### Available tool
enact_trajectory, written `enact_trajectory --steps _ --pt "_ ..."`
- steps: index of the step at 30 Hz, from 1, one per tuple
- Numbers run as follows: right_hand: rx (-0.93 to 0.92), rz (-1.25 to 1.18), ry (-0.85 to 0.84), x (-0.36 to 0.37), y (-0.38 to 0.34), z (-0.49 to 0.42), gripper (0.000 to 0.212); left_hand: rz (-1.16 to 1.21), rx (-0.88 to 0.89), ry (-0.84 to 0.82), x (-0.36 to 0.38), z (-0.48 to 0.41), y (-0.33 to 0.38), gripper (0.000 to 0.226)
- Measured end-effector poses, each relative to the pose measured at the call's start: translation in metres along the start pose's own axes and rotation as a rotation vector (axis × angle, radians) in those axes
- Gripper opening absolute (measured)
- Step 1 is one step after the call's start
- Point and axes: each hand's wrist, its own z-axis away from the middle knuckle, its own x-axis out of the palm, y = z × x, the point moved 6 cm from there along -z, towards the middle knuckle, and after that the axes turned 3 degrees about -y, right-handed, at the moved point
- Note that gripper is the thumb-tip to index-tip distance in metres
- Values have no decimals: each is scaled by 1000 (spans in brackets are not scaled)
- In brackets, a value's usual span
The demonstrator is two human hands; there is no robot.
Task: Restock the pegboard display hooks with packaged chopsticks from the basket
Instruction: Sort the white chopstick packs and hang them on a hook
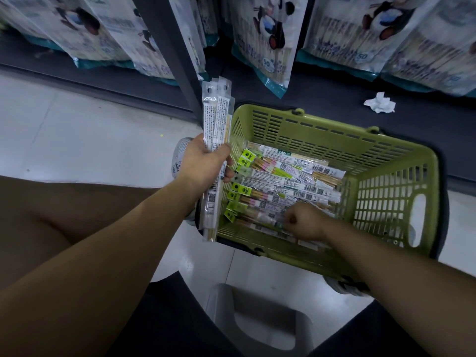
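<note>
A green plastic basket (391, 191) sits on the floor, holding several long clear packs of chopsticks (288, 176) with green header tags. My left hand (203, 163) grips a bundle of chopstick packs (216, 114) upright at the basket's left rim, hang holes at the top. My right hand (304, 222) is down inside the basket near its front wall, fingers pinched on a chopstick pack (262, 220) lying in the pile. No pegboard hooks are visible.
Large bags of chopsticks with panda prints (268, 34) hang over a dark base shelf. A dark upright post (167, 47) stands left of the basket. Crumpled white paper (380, 102) lies on the shelf. A grey stool (257, 323) is beneath me.
</note>
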Motion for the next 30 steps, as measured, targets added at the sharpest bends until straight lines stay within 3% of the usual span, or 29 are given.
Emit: enact_trajectory --steps 2,4,8,14,30 --pt "-14 -75 99 -20 0 0 16 7 0 -2 0 0 1 17" --pt "-16 3 227 -42 -1 -3 3 10 1 -10 1 1 2 13" --pt "64 208 402 -66 -3 -13 16 1 2 -13 1 -1 1 10" --pt "167 308 345 -50 -4 -25 50 0 0 -21 3 -1 2 9" --pt "211 384 260 -48 -4 -27 50 -8 1 -20 3 0 5 10"
